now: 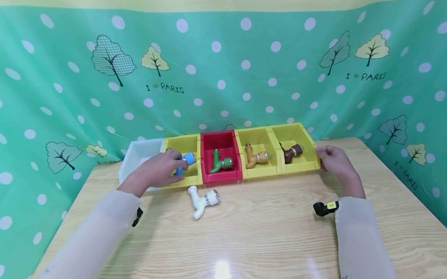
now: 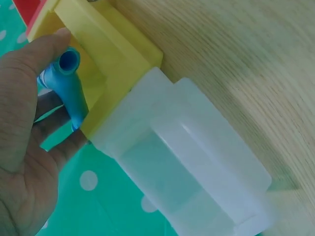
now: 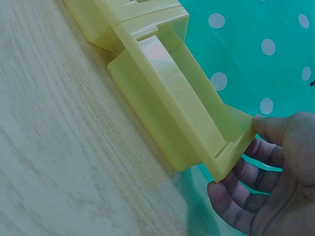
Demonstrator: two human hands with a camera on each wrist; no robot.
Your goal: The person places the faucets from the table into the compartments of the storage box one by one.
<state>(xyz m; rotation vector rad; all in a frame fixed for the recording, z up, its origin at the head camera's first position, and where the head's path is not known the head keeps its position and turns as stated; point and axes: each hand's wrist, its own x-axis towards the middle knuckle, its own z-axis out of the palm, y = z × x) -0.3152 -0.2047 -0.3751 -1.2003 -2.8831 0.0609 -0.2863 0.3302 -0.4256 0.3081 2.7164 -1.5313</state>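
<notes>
Dotted green curtain (image 1: 238, 83) behind wooden table (image 1: 266, 230), hands (image 1: 162, 168) (image 1: 337, 160) in pinch grips (left, blue tap (image 2: 69, 92); right, yellow bin (image 3: 147, 110))

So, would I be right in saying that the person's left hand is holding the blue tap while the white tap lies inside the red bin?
Not quite: the white tap is not inside the red bin; the head view shows it lying on the table in front of the bins. The left hand is indeed holding the blue tap.
</notes>
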